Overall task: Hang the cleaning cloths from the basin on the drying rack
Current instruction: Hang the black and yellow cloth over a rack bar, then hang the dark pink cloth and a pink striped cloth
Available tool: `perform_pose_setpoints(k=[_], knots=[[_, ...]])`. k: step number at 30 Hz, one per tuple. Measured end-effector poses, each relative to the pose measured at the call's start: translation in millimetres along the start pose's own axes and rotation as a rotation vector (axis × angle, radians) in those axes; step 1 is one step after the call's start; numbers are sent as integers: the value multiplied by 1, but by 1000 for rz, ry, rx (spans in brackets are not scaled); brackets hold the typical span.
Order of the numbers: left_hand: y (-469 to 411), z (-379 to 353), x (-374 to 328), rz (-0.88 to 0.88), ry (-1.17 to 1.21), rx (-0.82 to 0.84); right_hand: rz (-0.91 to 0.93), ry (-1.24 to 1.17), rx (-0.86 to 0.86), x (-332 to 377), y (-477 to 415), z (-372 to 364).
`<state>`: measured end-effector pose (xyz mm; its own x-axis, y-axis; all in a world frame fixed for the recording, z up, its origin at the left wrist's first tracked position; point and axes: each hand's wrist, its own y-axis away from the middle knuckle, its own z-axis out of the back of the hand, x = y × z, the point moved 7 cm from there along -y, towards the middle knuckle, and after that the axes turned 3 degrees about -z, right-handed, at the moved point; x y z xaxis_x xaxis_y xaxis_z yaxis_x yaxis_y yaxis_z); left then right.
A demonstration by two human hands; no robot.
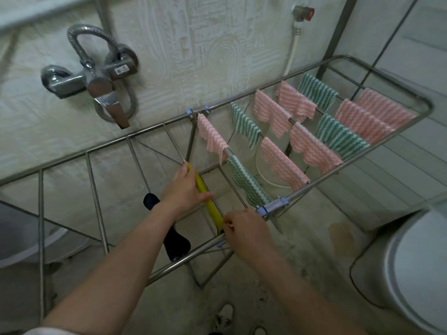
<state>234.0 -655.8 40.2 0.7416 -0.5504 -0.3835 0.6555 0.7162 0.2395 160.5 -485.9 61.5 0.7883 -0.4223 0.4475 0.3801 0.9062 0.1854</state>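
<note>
A steel drying rack (108,144) spans the room in front of a tiled wall with a mixer tap (96,85). Under its left end sits a pale basin (24,238). Pink and green striped cloths (362,122) hang over the rails of the right wing. On a middle rail lies a folded yellow cloth (216,212). The left hand (186,189) grips it partway along, fingers (205,196) curled over cloth and rail. The right hand (244,228) pinches its near end. A dark sock (176,240) hangs on the rail just left.
</note>
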Motion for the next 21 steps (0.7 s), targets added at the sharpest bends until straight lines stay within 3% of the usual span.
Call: perform_pose_setpoints(k=[8,14,21], knots=[[14,36,-48,-187,197,-296,-159,-248,-248,-35,19,55],[24,43,-120,-390,448,-257,-299,-380,-418,-70,54,86],[65,10,-251,-736,492,-30,-446,-451,-631,-139,136,128]])
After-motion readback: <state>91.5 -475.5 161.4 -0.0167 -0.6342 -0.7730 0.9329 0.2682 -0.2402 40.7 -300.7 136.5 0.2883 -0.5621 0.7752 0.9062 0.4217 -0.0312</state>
